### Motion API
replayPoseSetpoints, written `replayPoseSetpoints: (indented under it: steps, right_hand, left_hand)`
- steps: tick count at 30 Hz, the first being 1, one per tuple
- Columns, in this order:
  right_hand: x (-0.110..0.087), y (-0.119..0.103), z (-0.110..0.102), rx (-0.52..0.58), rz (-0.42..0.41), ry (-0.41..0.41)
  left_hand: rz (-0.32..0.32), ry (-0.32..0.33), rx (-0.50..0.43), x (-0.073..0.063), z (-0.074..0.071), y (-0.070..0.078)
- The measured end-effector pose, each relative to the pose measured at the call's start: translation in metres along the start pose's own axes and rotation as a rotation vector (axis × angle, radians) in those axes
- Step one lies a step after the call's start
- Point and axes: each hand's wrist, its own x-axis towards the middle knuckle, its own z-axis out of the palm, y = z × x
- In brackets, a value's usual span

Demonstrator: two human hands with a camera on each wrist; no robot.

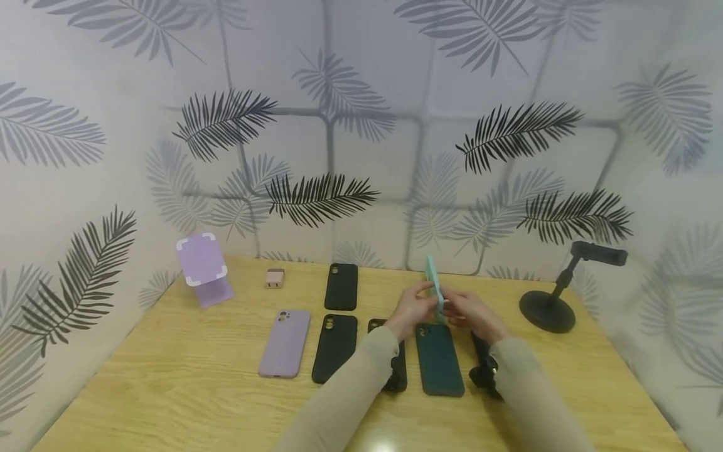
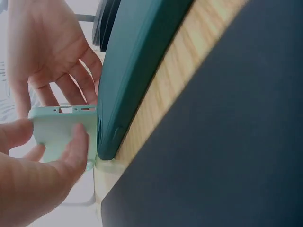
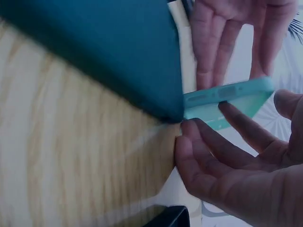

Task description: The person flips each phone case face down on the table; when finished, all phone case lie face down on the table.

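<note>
A mint green phone case (image 1: 433, 282) stands upright, edge toward me, near the far side of the table. My left hand (image 1: 414, 311) pinches it from the left, with fingers spread on its face (image 2: 61, 135) in the left wrist view. From the right, my right hand (image 1: 471, 312) holds its edge. The right wrist view shows those fingers (image 3: 213, 153) at its lower part and the cutouts along the case's end. Just in front lies a dark teal phone case (image 1: 440, 364). Beside it, a black case (image 1: 401, 351) is partly hidden by my left forearm.
Further left lie two black cases (image 1: 342, 286) (image 1: 334, 351) and a lilac case (image 1: 285, 344). A pink charger plug (image 1: 275, 278) and a purple phone stand (image 1: 202, 260) are at the back left. A black stand (image 1: 548, 311) stands at right. A patterned wall (image 1: 367, 157) backs the table.
</note>
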Motion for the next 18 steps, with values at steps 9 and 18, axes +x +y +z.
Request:
replayPoseSetpoints:
  steps: [9,18]
  right_hand:
    - [0.007,0.003,-0.002,0.045,0.017,0.003]
    - [0.005,0.007,-0.006,0.054,-0.020,0.001]
  left_hand:
    - [-0.014,-0.098,0.111,-0.004,-0.007,0.001]
    - [-0.068,-0.089,0.166,-0.001,-0.014,0.000]
